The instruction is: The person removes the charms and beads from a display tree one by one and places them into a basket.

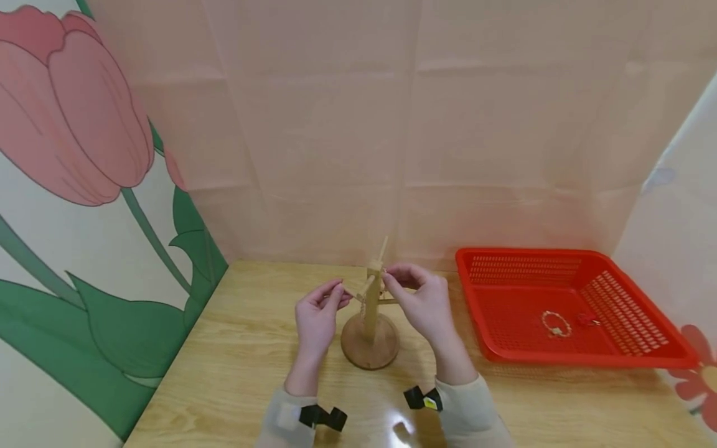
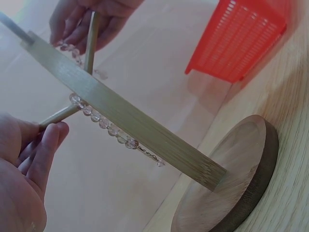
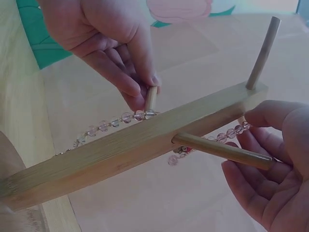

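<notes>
Two pinches near wood-grain desk back edge: left hand grips round-based wooden stand's peg, right hand grips clear pink beads.

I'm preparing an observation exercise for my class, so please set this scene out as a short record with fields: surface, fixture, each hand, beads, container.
Surface: wood-grain table
Fixture: wooden stand with a post, pegs and a round base
Left hand: pinches the end of a peg
Right hand: pinches a beaded strand near the top of the post
Beads: clear and pinkish beads also hang by the left hand's peg, close along the post
Container: red basket, right of the stand, holding a ring-shaped bracelet and a small red item, unclear
</notes>
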A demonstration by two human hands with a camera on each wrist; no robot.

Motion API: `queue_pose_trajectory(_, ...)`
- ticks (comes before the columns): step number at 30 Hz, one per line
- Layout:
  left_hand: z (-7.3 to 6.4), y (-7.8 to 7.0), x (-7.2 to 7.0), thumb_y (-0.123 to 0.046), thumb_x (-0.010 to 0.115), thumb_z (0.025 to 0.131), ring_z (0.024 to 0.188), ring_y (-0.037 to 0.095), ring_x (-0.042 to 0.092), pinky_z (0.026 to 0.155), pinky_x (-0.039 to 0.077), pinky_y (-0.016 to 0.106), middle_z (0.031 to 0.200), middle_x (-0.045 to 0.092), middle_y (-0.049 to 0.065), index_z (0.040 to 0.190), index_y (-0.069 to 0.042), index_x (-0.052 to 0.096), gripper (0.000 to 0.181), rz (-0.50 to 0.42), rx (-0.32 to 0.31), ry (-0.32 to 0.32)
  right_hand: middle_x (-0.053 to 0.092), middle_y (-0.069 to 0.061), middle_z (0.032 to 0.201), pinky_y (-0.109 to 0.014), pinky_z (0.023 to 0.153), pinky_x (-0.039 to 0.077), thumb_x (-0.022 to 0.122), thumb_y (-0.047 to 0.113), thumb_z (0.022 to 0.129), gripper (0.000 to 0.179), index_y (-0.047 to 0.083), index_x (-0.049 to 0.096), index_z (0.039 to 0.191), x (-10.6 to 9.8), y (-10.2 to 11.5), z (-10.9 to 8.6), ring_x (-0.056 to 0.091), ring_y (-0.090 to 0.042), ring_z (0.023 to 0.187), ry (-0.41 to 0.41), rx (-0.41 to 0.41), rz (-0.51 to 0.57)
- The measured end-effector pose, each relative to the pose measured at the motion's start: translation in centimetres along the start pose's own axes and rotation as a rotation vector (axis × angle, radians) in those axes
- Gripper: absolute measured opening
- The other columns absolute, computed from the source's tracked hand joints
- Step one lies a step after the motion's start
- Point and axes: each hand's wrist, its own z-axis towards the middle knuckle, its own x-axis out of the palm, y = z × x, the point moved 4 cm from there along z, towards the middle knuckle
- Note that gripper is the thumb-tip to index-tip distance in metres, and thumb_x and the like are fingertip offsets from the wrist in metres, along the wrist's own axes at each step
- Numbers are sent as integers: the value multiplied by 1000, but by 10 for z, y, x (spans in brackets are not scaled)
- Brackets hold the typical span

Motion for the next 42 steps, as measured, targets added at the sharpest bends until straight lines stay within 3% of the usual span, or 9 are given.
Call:
queue_pose_trajectory(6,-1,-1,2,1,72,102,81,17,79,80,70,36,102,68,43,115,12,75,17,-7,14,12,80,-1,91,-23,79,66,84,12,96,6,9,82,101,-3,1,1,74,-15,81,4,-1,7)
queue_pose_trajectory(13,-3,1,-1,3,73,100,80,18,79,79,70,35,97,76,29,113,12,75,16,-6,-4,-9,80,-2,92,-43,81,70,85,10,94,7,8,82,100,-2,2,1,74,-17,81,17,-7,12)
queue_pose_trajectory(21,0,-2,-3,4,72,100,80,16,79,78,70,35,97,76,29,113,14,75,16,-3,6,1,79,0,91,-26,79,68,86,9,93,8,8,82,101,-2,5,3,75,-16,80,26,-13,-16)
queue_pose_trajectory(26,0,-3,-4,6,72,100,79,16,79,78,70,35,98,75,33,113,13,75,16,-9,7,-1,79,0,92,-33,80,70,85,10,94,9,8,81,101,0,8,4,75,-15,81,44,-10,-21)
queue_pose_trajectory(31,-1,-2,-3,5,72,100,80,16,79,78,70,35,96,76,29,114,15,74,17,-14,9,5,79,-1,90,-45,80,70,86,7,92,8,7,81,99,-2,9,6,75,-17,80,33,-15,-12)
queue_pose_trajectory(42,0,-3,-1,4,73,100,79,16,79,79,70,35,96,75,30,113,14,74,16,-18,-6,-14,78,-1,90,-29,79,69,85,9,93,7,8,81,99,-3,9,12,74,-16,79,44,-10,-33)
